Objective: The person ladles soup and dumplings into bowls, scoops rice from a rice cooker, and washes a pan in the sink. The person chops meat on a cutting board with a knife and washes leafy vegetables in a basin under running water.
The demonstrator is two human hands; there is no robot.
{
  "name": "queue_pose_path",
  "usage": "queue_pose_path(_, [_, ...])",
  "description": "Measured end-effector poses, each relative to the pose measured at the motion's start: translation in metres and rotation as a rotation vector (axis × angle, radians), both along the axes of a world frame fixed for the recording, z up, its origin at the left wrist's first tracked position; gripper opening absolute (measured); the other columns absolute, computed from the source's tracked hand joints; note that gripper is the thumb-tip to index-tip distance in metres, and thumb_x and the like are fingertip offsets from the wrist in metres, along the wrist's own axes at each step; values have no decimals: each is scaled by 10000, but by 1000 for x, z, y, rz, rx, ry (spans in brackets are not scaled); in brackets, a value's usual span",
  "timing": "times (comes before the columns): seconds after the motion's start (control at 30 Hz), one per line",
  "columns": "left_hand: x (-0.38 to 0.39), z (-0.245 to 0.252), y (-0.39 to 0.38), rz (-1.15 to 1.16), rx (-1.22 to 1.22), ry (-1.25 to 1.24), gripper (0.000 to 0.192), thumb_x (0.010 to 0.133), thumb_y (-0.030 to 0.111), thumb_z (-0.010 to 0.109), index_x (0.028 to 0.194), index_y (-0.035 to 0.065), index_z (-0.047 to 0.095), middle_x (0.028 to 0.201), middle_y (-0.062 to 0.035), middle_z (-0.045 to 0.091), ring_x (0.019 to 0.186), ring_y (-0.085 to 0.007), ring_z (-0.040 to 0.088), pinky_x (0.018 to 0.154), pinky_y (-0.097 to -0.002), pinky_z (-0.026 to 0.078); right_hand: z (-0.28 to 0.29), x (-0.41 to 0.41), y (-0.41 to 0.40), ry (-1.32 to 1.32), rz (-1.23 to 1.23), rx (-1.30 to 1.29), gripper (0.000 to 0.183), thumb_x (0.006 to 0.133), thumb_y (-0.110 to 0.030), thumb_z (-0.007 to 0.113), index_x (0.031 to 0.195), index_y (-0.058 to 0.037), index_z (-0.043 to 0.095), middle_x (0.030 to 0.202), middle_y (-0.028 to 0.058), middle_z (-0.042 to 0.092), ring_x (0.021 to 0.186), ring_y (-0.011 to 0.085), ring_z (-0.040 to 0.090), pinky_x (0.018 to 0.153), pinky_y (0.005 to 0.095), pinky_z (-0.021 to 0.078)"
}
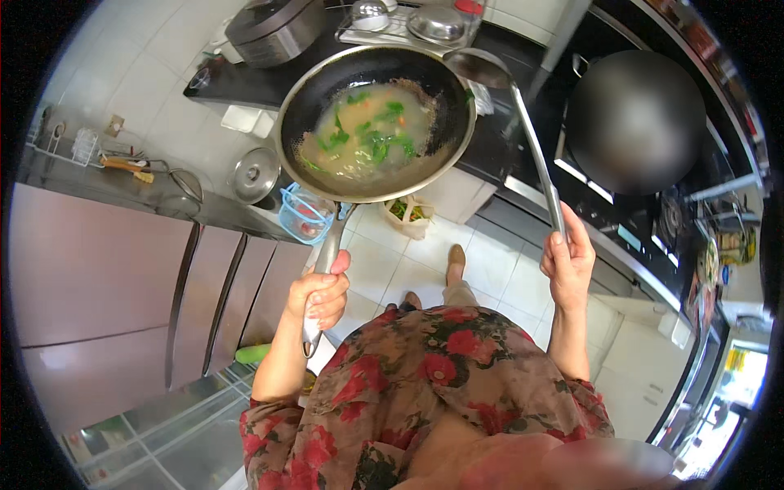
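My left hand (320, 294) grips the metal handle of a dark frying pan (450, 131), which is held up over the floor. In the pan lies a cloudy soup (361, 138) with green leaves and small orange bits. My right hand (568, 260) holds the long handle of a metal ladle (481, 66), whose bowl is at the pan's upper right rim. Whether the ladle touches the rim I cannot tell.
A rice cooker (278, 33) and a dish rack (392, 30) stand on the black counter beyond the pan. To the right is a black stove (618, 184). A steel lid (254, 174) leans at the left, near a blue plastic basket (306, 214) and a bag of vegetables (409, 215).
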State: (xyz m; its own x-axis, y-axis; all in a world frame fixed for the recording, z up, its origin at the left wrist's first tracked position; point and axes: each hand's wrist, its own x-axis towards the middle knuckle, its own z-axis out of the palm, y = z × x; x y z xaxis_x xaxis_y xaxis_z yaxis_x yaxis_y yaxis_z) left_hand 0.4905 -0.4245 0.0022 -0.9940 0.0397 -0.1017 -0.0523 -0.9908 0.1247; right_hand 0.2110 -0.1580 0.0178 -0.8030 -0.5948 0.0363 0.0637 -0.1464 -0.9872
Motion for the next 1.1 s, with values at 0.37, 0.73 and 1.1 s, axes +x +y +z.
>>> queue_pose_path(0.37, [25, -1, 125, -240, -85, -170, 123, 883, 14, 423, 928, 78, 328, 531, -7, 374, 342, -109, 388, 312, -310, 398, 15, 37, 169, 477, -164, 565, 394, 871, -83, 563, 1260, -23, 534, 1152, 126, 630, 1095, 184, 569, 941, 302, 413])
queue_pose_path(0.73, [-59, -3, 298, -439, -21, -89, 137, 871, 15, 436, 912, 77, 321, 529, -4, 379, 340, -106, 382, 296, -309, 377, 84, 42, 365, 665, -131, 889, 400, 831, -31, 561, 1228, -15, 515, 959, 254, 614, 862, 426, 588, 739, 435, 473])
queue_pose_path(1.1, [-224, 1, 400, -690, -6, -35, 70, 912, 59, 446, 908, 83, 380, 541, 23, 369, 344, -64, 354, 285, -247, 317, 63, 8, 472, 440, -445, 787, 378, 845, -17, 549, 1222, -19, 530, 980, 241, 627, 877, 404, 604, 771, 389, 478])
